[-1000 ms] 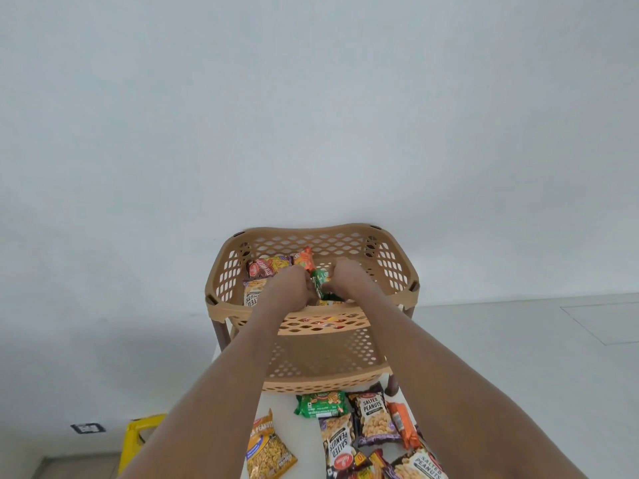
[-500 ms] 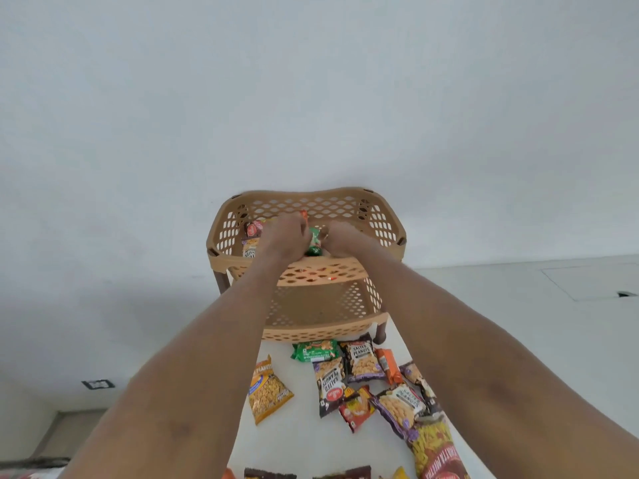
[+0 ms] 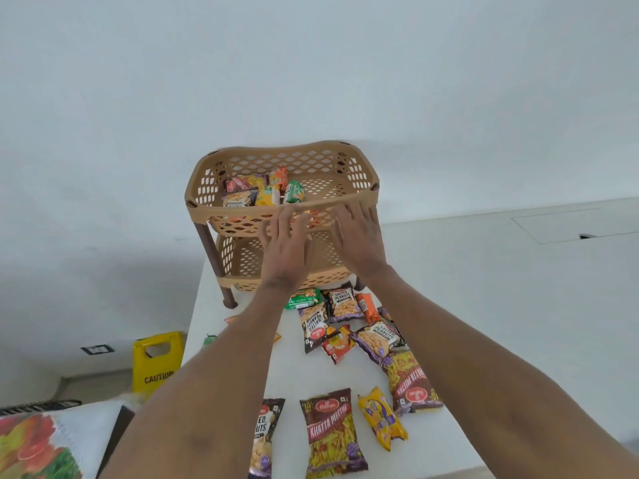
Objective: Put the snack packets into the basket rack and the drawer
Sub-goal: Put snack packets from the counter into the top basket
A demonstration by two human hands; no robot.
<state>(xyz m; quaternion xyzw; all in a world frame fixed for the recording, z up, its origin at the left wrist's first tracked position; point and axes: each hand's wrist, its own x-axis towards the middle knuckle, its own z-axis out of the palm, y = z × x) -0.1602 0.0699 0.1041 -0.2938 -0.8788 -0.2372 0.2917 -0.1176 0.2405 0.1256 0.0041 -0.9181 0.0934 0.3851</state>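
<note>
White table [image 3: 238, 368], packets [image 3: 345, 326], grey wall [image 3: 311, 63]

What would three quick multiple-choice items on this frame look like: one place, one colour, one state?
1. Where do the stored snack packets lie?
A. top basket of the rack
B. bottom basket
C. on the floor

2. What colour is the caution sign beside the table?
A. red
B. yellow
C. blue

3. How are the two hands?
A. both gripping packets
B. one holding a packet
C. both open and empty

Answers:
1 A: the packets sit inside the upper tier of the basket rack; the lower tier shows none.
2 B: the sign is yellow with dark lettering.
3 C: the left hand and right hand show spread fingers in front of the rack, holding nothing.
</note>
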